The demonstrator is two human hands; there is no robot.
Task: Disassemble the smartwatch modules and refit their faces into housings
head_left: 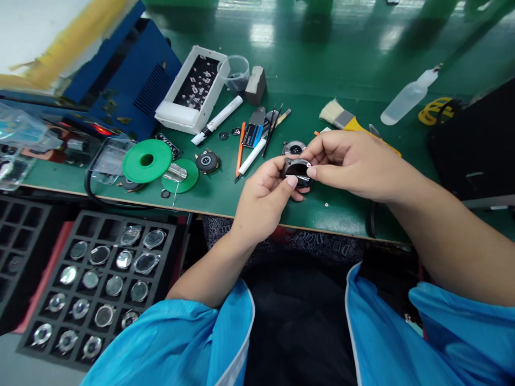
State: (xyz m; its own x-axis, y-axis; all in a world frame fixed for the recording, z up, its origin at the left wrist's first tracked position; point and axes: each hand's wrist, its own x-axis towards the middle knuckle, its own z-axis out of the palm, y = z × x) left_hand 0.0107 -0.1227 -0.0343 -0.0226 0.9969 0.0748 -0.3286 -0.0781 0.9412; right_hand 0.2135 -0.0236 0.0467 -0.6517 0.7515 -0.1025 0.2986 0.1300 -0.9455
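Observation:
A round watch case (pixel 298 167) with a glossy black face is held up over the front edge of the bench, tilted toward me. My left hand (pixel 263 198) grips it from the left, thumb on the near rim and fingers beneath. From the right, my right hand (pixel 354 161) pinches the case's right edge between thumb and fingers. A tiny white and red dot shows on the case beside the right thumb tip. Just behind the case lies another round watch part (pixel 293 148), partly covered by my hands. On the bench below is a small round dot (pixel 326 205).
Pens, tweezers (pixel 273 128) and an orange stick (pixel 240 150) lie left of my hands. Farther left are green spools (pixel 156 161) and a white box (pixel 193 123) of small pieces. A brush (pixel 348 119) and squeeze bottle (pixel 408 99) lie right. A foam tray (pixel 86 220) holds several watches.

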